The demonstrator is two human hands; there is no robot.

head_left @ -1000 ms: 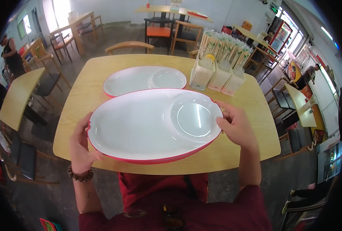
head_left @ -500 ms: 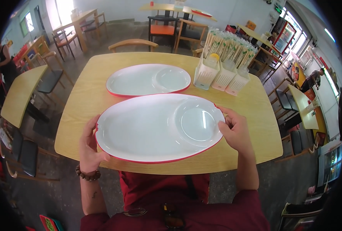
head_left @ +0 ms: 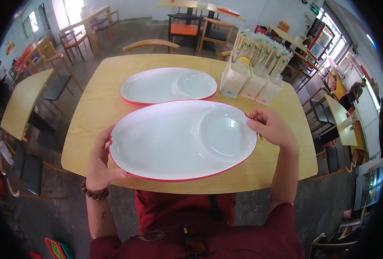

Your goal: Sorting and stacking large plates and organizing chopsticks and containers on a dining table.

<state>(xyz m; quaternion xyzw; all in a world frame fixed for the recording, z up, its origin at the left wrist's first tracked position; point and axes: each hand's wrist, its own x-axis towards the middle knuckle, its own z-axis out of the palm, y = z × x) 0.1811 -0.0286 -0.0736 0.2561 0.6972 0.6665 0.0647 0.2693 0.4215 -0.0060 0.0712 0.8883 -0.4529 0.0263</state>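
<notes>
A long oval plate (head_left: pixel 157 138), white inside with a red rim and a round compartment at its right end, lies before me at the near side of the wooden table. My left hand (head_left: pixel 100 162) curls around its left end, fingers at the rim and thumb at the near edge. At the upper right rim my right hand (head_left: pixel 271 126) pinches the edge between thumb and fingers. Both ends of the rim look chipped or marked near the hands. Just beyond lies a second oval plate (head_left: pixel 150 86) of the same kind, partly overlapped in view by the nearer one.
White holders (head_left: pixel 235 80) with wrapped chopsticks (head_left: pixel 260 49) and a yellow-topped container stand at the table's (head_left: pixel 85 129) far right. A wooden chair (head_left: pixel 150 44) is tucked at the far edge. Side tables (head_left: pixel 26 103) flank both sides. A person (head_left: pixel 354 93) stands far right.
My right hand has slid up along the right end of the plate to its upper right rim. The plate has shifted slightly right; my left hand keeps its hold.
</notes>
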